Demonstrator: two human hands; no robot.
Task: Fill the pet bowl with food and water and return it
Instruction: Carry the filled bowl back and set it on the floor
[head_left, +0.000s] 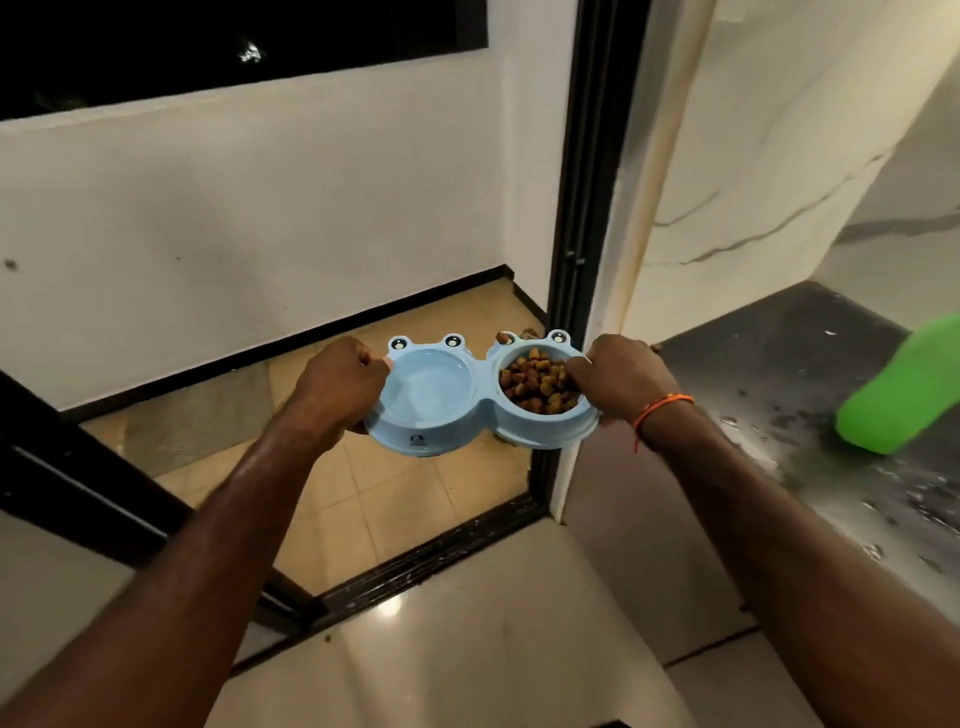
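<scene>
A person carries a light-blue double pet bowl (441, 415) in the air above a tan tiled floor (363, 499), beyond a black door threshold (431, 556). The left hand (337, 387) grips the bowl's left rim; the right hand (621, 379), an orange thread (660, 408) at its wrist, grips the right rim. The left well holds water (428, 387), the right brown kibble (535, 387). A green bottle (904, 389) lies on the wet steel counter (779, 364) at right.
</scene>
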